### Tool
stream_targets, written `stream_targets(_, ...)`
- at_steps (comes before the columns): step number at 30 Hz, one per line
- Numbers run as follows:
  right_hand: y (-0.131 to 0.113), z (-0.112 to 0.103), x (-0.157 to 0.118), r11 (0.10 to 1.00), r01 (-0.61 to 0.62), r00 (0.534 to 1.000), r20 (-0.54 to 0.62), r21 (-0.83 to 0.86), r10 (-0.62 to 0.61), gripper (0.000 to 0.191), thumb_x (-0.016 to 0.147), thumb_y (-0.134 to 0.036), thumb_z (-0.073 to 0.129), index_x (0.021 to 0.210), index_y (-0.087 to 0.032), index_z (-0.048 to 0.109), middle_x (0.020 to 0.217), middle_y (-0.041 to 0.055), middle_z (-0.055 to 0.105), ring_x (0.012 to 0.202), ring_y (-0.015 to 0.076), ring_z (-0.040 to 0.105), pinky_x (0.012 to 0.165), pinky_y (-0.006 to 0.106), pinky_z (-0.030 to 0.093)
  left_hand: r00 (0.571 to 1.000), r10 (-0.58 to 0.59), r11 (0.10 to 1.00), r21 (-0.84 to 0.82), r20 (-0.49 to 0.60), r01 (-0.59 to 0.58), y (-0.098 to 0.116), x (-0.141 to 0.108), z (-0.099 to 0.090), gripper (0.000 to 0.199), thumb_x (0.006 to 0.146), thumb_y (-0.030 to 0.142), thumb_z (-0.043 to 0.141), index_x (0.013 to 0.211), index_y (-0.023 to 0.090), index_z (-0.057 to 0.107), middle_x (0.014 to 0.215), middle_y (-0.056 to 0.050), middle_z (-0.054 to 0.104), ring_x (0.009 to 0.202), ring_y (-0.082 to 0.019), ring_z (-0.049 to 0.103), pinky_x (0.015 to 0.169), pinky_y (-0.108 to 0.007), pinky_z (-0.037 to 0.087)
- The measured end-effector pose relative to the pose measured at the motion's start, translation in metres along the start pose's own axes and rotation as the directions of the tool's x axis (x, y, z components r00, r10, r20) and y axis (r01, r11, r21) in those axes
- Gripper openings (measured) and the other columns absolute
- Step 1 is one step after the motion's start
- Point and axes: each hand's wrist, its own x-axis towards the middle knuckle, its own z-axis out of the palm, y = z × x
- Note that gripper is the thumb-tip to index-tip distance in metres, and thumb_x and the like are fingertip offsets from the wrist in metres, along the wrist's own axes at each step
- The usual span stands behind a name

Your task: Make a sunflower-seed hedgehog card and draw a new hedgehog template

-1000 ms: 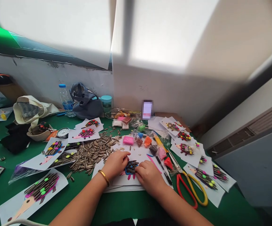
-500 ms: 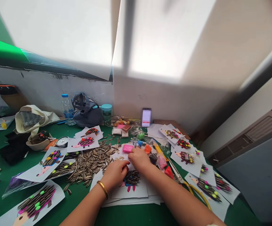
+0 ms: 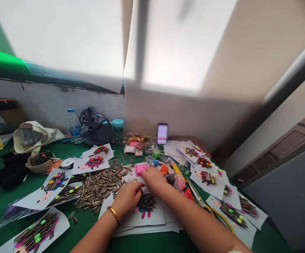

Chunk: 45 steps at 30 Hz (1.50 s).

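A white sheet (image 3: 144, 222) lies on a stack of paper before me, bearing a hedgehog picture (image 3: 146, 202) with dark sunflower-seed spines, a blue edge and pink feet. My left hand (image 3: 128, 197), wearing a gold bangle, rests over the picture's left part with its fingers bent together; whatever they hold is hidden. Just beyond the sheet, my right hand (image 3: 153, 178) has its fingertips closed at the near edge of a lump of bright pink clay (image 3: 141, 168). A heap of striped sunflower seeds (image 3: 97, 188) spreads to the left of both hands.
Packets of coloured clay, including an orange one (image 3: 164, 169), lie beyond my right forearm beside scissors (image 3: 197, 195). Hedgehog pictures (image 3: 205, 178) cover the right side, others (image 3: 45, 225) the left. A phone (image 3: 162, 134), bottle (image 3: 74, 127) and dark bag (image 3: 96, 130) stand along the wall.
The whole view has shifted slightly. Both hands keep nearly the same places, the right one still at the pink clay, the left over the hedgehog picture.
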Motion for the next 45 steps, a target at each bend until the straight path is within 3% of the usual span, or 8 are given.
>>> stream_targets(5, -0.006, -0.007, -0.013, 0.961, -0.042, 0.987, -0.136, 0.273, 0.082, 0.023, 0.085, -0.011, 0.052, 0.100, -0.019, 0.068, 0.098, 0.0064, 0.069, 0.095, 0.0179, 0.062, 0.082, 0.027, 0.046, 0.994, -0.038, 0.999, 0.012, -0.106, 0.039, 0.001, -0.001, 0.001, 0.012, 0.087, 0.026, 0.053, 0.087, 0.022, 0.064, 0.085, -0.003, 0.070, 0.081, -0.020, 0.063, 0.069, -0.029, 0.041)
stream_targets(10, -0.013, -0.003, -0.035, 0.853, -0.055, 0.975, -0.157, 0.519, 0.159, 0.021, 0.085, -0.012, 0.048, 0.092, -0.018, 0.067, 0.085, 0.0015, 0.071, 0.075, 0.0131, 0.065, 0.066, 0.021, 0.050, 0.972, -0.026, 0.998, -0.063, -0.234, 0.011, -0.001, -0.002, 0.001, 0.015, 0.090, 0.033, 0.053, 0.088, 0.022, 0.062, 0.087, -0.003, 0.069, 0.082, -0.020, 0.061, 0.073, -0.030, 0.043)
stream_targets(16, -0.011, 0.001, -0.049, 0.598, -0.054, 0.955, -0.133, 0.799, 0.264, 0.010, 0.079, -0.017, 0.059, 0.083, -0.018, 0.068, 0.078, 0.0016, 0.069, 0.071, 0.0150, 0.063, 0.064, 0.023, 0.048, 0.972, 0.039, 0.994, -0.086, -0.230, -0.061, 0.001, -0.003, 0.003, 0.016, 0.091, 0.030, 0.052, 0.086, 0.023, 0.066, 0.086, -0.003, 0.070, 0.083, -0.020, 0.061, 0.075, -0.031, 0.045)
stream_targets(22, -0.007, 0.003, -0.056, 0.730, 0.003, 0.951, -0.227, 0.683, 0.209, 0.012, 0.083, -0.015, 0.058, 0.083, -0.020, 0.069, 0.082, 0.0004, 0.069, 0.080, 0.0144, 0.062, 0.073, 0.024, 0.047, 0.964, 0.094, 0.991, -0.069, -0.250, -0.114, 0.003, -0.004, 0.004, 0.017, 0.091, 0.028, 0.051, 0.090, 0.022, 0.067, 0.090, -0.004, 0.070, 0.085, -0.020, 0.061, 0.078, -0.032, 0.046)
stream_targets(27, -0.003, 0.008, -0.061, 0.759, -0.012, 0.951, -0.226, 0.651, 0.209, 0.010, 0.084, -0.015, 0.058, 0.083, -0.019, 0.067, 0.080, -0.0006, 0.067, 0.076, 0.0129, 0.061, 0.069, 0.022, 0.046, 0.968, 0.095, 0.990, -0.076, -0.231, -0.116, 0.005, -0.004, 0.003, 0.025, 0.095, 0.033, 0.044, 0.087, 0.023, 0.065, 0.087, -0.005, 0.069, 0.084, -0.020, 0.062, 0.077, -0.032, 0.046)
stream_targets(35, -0.008, 0.009, -0.059, 0.898, 0.088, 0.946, -0.320, 0.432, 0.061, 0.009, 0.087, -0.016, 0.058, 0.086, -0.021, 0.067, 0.080, 0.0010, 0.066, 0.078, 0.0148, 0.059, 0.073, 0.024, 0.041, 0.966, 0.103, 0.995, 0.015, -0.238, -0.102, 0.003, -0.004, 0.004, 0.029, 0.096, 0.034, 0.042, 0.085, 0.021, 0.065, 0.085, -0.005, 0.068, 0.081, -0.020, 0.061, 0.075, -0.031, 0.045)
stream_targets(40, -0.009, 0.010, -0.055, 0.951, 0.073, 0.951, -0.309, 0.299, 0.024, 0.009, 0.083, -0.014, 0.059, 0.083, -0.019, 0.066, 0.079, 0.0016, 0.067, 0.076, 0.0159, 0.059, 0.071, 0.025, 0.039, 0.968, 0.094, 0.995, 0.044, -0.233, -0.086, 0.002, -0.003, 0.007, 0.025, 0.094, 0.029, 0.043, 0.086, 0.021, 0.065, 0.086, -0.005, 0.069, 0.083, -0.020, 0.061, 0.077, -0.031, 0.045)
stream_targets(45, 0.000, 0.011, -0.049, 0.961, -0.021, 0.958, -0.271, 0.275, 0.099, 0.012, 0.084, -0.013, 0.059, 0.084, -0.019, 0.069, 0.080, 0.0027, 0.069, 0.079, 0.0170, 0.061, 0.072, 0.026, 0.041, 0.970, -0.008, 0.998, 0.060, -0.245, 0.024, 0.001, -0.002, 0.005, 0.025, 0.092, 0.026, 0.042, 0.082, 0.021, 0.065, 0.084, -0.005, 0.070, 0.082, -0.021, 0.062, 0.075, -0.031, 0.044)
